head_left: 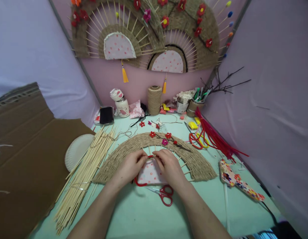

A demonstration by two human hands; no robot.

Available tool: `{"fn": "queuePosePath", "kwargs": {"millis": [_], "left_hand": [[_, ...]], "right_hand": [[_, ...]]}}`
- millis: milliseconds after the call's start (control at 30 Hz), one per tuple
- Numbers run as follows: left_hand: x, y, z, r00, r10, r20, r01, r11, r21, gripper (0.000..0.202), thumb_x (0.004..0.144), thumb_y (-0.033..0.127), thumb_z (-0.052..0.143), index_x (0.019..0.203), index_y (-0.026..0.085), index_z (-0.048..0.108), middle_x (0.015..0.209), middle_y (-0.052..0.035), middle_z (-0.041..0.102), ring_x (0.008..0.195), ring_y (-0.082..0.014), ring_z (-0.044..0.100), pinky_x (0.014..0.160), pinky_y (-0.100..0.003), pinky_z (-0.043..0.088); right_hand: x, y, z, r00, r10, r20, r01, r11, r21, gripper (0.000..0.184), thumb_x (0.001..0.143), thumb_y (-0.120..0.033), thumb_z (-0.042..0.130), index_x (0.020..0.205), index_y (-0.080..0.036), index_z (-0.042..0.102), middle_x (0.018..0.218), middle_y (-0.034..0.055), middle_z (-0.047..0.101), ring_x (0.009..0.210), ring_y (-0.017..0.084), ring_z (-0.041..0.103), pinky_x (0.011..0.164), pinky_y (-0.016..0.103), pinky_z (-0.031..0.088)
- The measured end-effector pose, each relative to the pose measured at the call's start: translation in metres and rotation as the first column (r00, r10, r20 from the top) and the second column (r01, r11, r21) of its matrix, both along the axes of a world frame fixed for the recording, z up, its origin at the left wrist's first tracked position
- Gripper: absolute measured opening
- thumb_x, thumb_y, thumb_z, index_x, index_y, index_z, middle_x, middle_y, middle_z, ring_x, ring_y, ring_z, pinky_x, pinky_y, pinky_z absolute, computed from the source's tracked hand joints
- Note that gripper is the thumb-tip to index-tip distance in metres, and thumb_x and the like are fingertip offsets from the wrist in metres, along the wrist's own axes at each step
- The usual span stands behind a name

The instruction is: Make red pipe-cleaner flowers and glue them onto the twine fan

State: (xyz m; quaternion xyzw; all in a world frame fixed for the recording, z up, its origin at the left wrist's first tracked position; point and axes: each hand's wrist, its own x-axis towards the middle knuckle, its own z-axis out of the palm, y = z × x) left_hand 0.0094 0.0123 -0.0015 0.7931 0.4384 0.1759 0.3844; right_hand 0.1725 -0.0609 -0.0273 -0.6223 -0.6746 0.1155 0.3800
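Fingertips of my left hand [134,162] and my right hand [168,162] pinch a red fuzzy pipe cleaner [141,184], whose tail curls down beside my left hand. A short red stretch shows between the two pinches. Beneath both hands lies a fan of woven twine [202,166] on thin sticks, with a pink-spotted white half circle [151,173] at its centre, partly covered by my hands. Small red flowers [168,135], a magenta flower [164,142] and a dark twig [185,148] rest on the fan's upper band. Red-handled scissors [166,195] lie just below it.
Bamboo sticks [81,186], a paper plate [77,151] and cardboard [31,159] occupy the left. On the right are red pipe cleaners [216,139] and a flower-patterned glue gun [240,182]. A twine spool [154,100] and a jar [122,107] stand behind; finished fans [206,39] hang above.
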Motion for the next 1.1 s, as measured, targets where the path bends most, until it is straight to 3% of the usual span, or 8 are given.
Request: {"fn": "queuePosePath", "kwargs": {"millis": [133,267,500,867,1100], "left_hand": [[-0.010,0.008,0.011,0.996,0.049,-0.080,-0.044,0.997,0.064,0.026,0.083,0.037,0.045,0.073,0.019,0.061,0.067,-0.0009,0.063,0.066,-0.0175,0.055,0.061,-0.027,0.036],[-0.002,0.001,0.015,0.998,-0.004,-0.061,0.006,0.999,0.040,0.023,0.081,0.034,0.047,0.073,0.020,0.062,0.070,-0.0008,0.064,0.068,-0.0172,0.056,0.062,-0.027,0.037],[0.017,-0.008,0.015,0.998,-0.022,-0.057,0.026,0.998,0.057,0.020,0.081,0.031,0.048,0.072,0.019,0.062,0.073,-0.0007,0.065,0.072,-0.0171,0.057,0.065,-0.027,0.038],[0.017,-0.009,-0.005,0.989,0.015,0.145,0.008,0.988,-0.157,0.019,0.081,0.029,0.050,0.078,0.018,0.064,0.079,-0.0024,0.067,0.079,-0.0174,0.059,0.073,-0.027,0.043],[0.014,-0.007,-0.003,0.990,0.028,0.141,-0.001,0.983,-0.186,0.018,0.078,0.029,0.053,0.077,0.017,0.066,0.079,-0.0033,0.068,0.078,-0.0187,0.060,0.073,-0.029,0.044]], "right_hand": [[-0.001,0.000,0.003,0.999,-0.016,-0.045,0.017,1.000,0.024,0.019,0.090,-0.015,0.051,0.104,-0.019,0.062,0.095,0.0063,0.062,0.092,0.021,0.055,0.082,0.035,0.045],[-0.001,-0.002,0.005,0.999,-0.004,-0.042,0.007,0.997,0.073,0.021,0.091,-0.016,0.049,0.108,-0.020,0.060,0.098,0.0071,0.059,0.094,0.021,0.054,0.084,0.035,0.045],[0.002,-0.002,0.005,1.000,0.010,0.006,-0.011,0.997,0.073,0.013,0.090,-0.015,0.052,0.087,-0.020,0.064,0.089,0.0056,0.058,0.087,0.020,0.053,0.079,0.033,0.044],[0.000,-0.003,0.006,1.000,-0.005,0.007,0.005,1.000,0.004,0.011,0.086,-0.012,0.054,0.084,-0.020,0.062,0.086,0.0043,0.059,0.086,0.019,0.054,0.076,0.030,0.043],[-0.002,-0.002,0.004,0.999,0.034,0.004,-0.034,0.999,-0.011,0.012,0.087,-0.013,0.054,0.088,-0.021,0.063,0.085,0.0035,0.059,0.084,0.018,0.054,0.075,0.030,0.043]]}}
